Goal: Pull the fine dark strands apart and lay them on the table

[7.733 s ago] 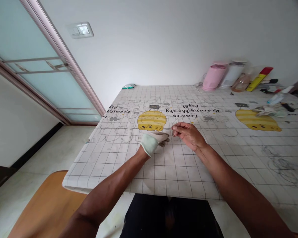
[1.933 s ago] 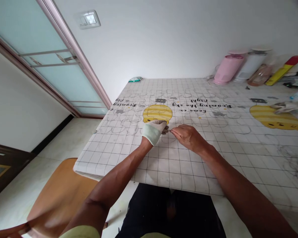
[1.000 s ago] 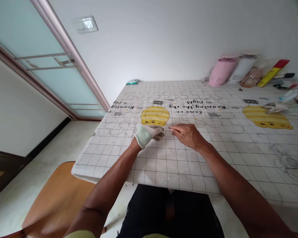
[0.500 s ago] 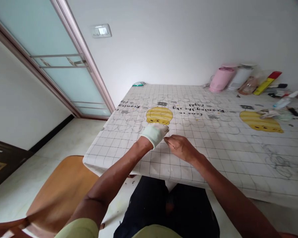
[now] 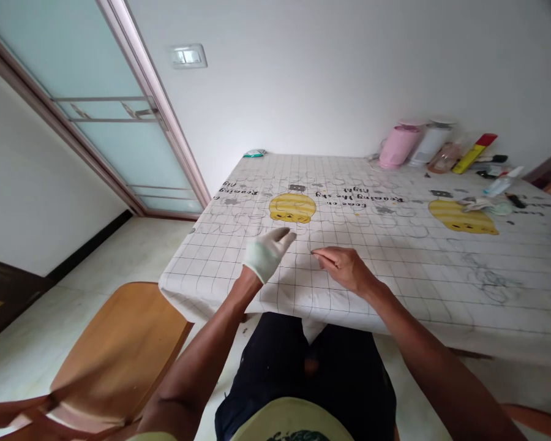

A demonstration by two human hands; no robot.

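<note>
My left hand (image 5: 269,250) wears a whitish-green glove and is over the checked tablecloth (image 5: 367,294), its fingers extended and a little apart, with nothing visible in them. To its right is my bare right hand (image 5: 342,264), thumb and forefinger pinched together. What the pinch holds, if anything, is too small to make out; a thin curved line shows near the fingertips. The two hands do not touch. Just beyond the gloved hand is a yellow striped bear print (image 5: 292,208) on the cloth.
At the back right stand a pink container (image 5: 398,146), a white container (image 5: 429,144), a yellow-and-red box (image 5: 475,153) and a clear bottle (image 5: 504,180). A green packet (image 5: 254,153) lies at the back left corner. A wooden chair (image 5: 119,349) is at the left.
My gloved left hand has moved left and away from my right hand, and its fingers have spread. My right hand stays pinched. The view has shifted slightly.
</note>
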